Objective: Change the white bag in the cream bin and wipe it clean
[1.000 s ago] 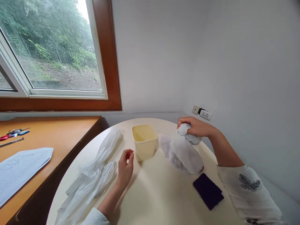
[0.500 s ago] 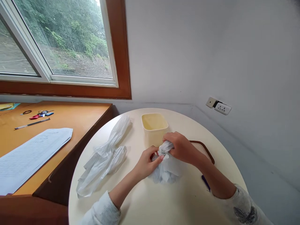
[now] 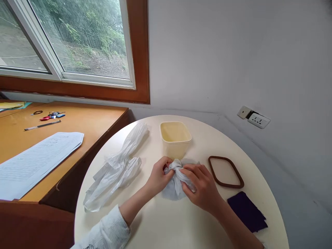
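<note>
Between my hands a white plastic bag (image 3: 174, 188) is bunched and twisted into a knot-like lump, just in front of a pale yellow bin (image 3: 176, 147). My left hand (image 3: 160, 174) pinches the bag at the left of the twist, thumb and fingers closed on it. From the right, my right hand (image 3: 201, 185) has its curled fingers on the gathered plastic. A second white plastic bag (image 3: 118, 166) lies crumpled and stretched out on the table to the left.
The round cream table (image 3: 166, 224) also carries a brown rounded-square frame (image 3: 229, 186) and a dark purple cloth (image 3: 246, 211) on the right. On the wooden desk (image 3: 103, 116) at left are papers (image 3: 44, 162), a pen (image 3: 43, 125) and keys (image 3: 55, 114).
My right hand has moved from the top of the twist down to its right side, nearer me. The view has shifted, and the brown frame and purple cloth are now uncovered.
</note>
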Action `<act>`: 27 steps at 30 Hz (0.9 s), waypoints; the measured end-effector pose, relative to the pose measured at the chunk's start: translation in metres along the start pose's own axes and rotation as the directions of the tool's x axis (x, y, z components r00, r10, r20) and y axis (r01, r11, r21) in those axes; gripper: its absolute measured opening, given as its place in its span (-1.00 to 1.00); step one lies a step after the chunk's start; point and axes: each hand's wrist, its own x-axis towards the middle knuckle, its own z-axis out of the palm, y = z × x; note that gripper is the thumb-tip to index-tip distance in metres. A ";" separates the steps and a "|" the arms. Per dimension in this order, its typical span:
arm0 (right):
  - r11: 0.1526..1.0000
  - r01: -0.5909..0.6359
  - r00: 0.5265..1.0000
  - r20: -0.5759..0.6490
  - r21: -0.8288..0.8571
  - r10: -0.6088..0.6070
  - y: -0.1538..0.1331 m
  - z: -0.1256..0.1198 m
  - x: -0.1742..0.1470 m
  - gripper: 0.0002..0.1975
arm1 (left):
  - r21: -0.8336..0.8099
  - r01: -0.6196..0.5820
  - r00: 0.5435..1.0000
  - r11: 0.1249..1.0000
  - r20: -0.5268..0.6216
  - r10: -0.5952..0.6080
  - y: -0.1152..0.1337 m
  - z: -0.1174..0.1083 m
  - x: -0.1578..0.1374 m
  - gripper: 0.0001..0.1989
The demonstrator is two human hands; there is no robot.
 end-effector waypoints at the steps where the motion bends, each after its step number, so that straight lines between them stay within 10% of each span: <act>1: 1.000 0.010 1.000 -0.003 0.022 -0.010 -0.001 0.000 -0.002 -0.68 | 0.051 -0.035 0.999 0.998 -0.003 0.036 0.000 0.000 0.000 -0.89; 7: 0.989 -0.059 0.997 -0.038 0.135 0.065 0.001 0.006 -0.006 -0.89 | 0.192 -0.169 0.983 0.967 0.103 0.151 -0.001 0.001 -0.004 -0.79; 27: 0.988 -0.154 0.987 -0.038 0.002 0.154 -0.003 0.011 -0.010 -0.60 | 0.115 -0.310 0.936 0.944 0.209 0.282 0.005 0.005 -0.008 -0.81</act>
